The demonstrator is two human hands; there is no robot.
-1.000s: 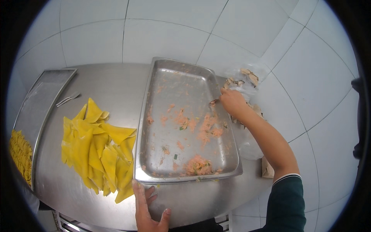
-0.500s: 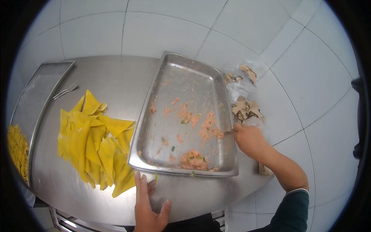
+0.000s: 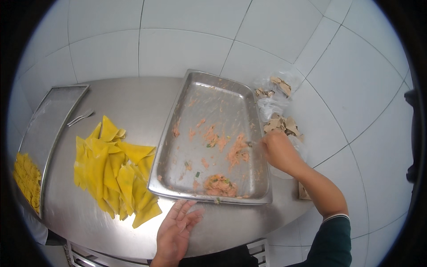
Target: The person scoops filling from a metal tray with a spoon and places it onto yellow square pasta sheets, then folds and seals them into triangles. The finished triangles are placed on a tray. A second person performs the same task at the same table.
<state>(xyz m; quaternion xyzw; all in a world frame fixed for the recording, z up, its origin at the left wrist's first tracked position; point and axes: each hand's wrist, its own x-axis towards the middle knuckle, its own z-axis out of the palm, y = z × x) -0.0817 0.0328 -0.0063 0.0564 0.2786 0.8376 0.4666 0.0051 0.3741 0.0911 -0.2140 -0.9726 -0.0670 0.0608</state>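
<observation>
A deep steel tray holds smears of pinkish minced filling with green bits, with a larger lump of filling at its near end. My right hand is closed at the tray's right rim, gripping a thin metal utensil; its tip is near the filling and too blurred to name. By the near rim, my left hand lies palm upward, fingers loosely extended, holding nothing I can see. Left of the tray is a heap of yellow dough wrappers.
A fork lies on the steel table near a shallow tray at far left, which holds several yellow pieces. Torn brown paper and clear plastic sit right of the deep tray. White tiled walls stand behind.
My left hand has turned from fingers pointing forward to palm up and shifted right along the tray's near rim. My right hand has moved slightly farther away, lifting the utensil. The view has shifted slightly.
</observation>
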